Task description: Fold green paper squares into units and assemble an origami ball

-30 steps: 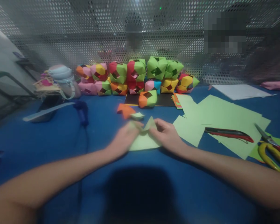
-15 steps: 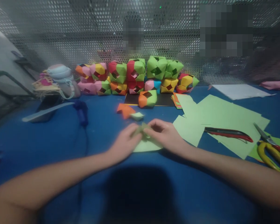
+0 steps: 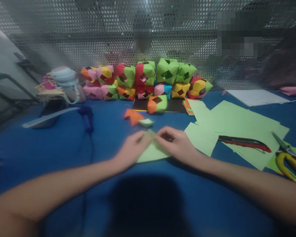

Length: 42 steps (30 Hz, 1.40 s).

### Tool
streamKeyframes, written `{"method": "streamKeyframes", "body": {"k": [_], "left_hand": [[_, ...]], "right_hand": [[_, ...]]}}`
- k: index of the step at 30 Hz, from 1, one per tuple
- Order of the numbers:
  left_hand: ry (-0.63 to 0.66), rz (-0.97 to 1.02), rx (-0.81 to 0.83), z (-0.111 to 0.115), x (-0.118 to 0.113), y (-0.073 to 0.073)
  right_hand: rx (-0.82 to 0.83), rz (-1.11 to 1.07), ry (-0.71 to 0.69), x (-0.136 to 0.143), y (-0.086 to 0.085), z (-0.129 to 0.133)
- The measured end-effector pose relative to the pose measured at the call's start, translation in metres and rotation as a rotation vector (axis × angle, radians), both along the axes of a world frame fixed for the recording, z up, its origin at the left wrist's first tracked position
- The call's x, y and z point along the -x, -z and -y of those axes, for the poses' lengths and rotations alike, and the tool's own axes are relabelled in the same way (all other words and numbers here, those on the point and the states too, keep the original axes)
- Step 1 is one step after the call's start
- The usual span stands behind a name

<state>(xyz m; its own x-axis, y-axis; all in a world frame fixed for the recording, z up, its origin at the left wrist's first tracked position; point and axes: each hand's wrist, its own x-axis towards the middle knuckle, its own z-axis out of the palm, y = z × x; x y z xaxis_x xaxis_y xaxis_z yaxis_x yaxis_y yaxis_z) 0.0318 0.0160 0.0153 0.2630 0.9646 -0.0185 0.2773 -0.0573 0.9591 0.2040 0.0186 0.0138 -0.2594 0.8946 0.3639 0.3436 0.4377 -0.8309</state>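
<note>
A piece of light green paper [image 3: 153, 152] lies on the blue table between my hands, its far corner pointing away from me. My left hand [image 3: 134, 144] pinches it from the left, fingers closed near the far corner. From the right, my right hand [image 3: 176, 141] grips the same paper, thumb and fingertips together close to the left fingertips. Just beyond the hands rest a folded orange paper piece [image 3: 133, 117] and a small folded light green piece [image 3: 146, 123]. An orange and green paper ball [image 3: 157, 104] sits behind them.
Stacked colourful folded-paper balls [image 3: 145, 77] line the back by a perforated metal screen [image 3: 93, 42]. Light green sheets [image 3: 241, 118] lie on the right under a red and black cutter [image 3: 244, 143], beside yellow-handled scissors [image 3: 284, 163]. A blue glue gun [image 3: 86, 118] with its cord is on the left.
The crumpled-looking fold at the paper's far corner now lies flatter, and more of its surface shows between my hands. The view has shifted slightly.
</note>
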Motion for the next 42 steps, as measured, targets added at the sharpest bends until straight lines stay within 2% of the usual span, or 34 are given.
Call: {"method": "streamKeyframes", "body": {"k": [10, 17, 25, 35, 42], "left_hand": [[0.002, -0.016, 0.024, -0.001, 0.0, -0.001], [0.032, -0.061, 0.024, -0.003, 0.0, -0.001], [0.057, -0.092, 0.005, -0.005, 0.002, 0.002], [0.132, 0.084, 0.121, -0.01, 0.007, 0.002], [0.098, -0.001, 0.042, -0.007, 0.002, 0.0]], "right_hand": [[0.11, 0.036, -0.016, -0.003, -0.004, 0.0], [0.073, 0.098, -0.055, -0.005, -0.001, -0.002], [-0.152, 0.086, -0.152, -0.008, 0.005, -0.007], [-0.213, 0.129, -0.216, -0.016, 0.004, -0.01], [-0.375, 0.167, -0.206, -0.016, 0.007, -0.01]]}}
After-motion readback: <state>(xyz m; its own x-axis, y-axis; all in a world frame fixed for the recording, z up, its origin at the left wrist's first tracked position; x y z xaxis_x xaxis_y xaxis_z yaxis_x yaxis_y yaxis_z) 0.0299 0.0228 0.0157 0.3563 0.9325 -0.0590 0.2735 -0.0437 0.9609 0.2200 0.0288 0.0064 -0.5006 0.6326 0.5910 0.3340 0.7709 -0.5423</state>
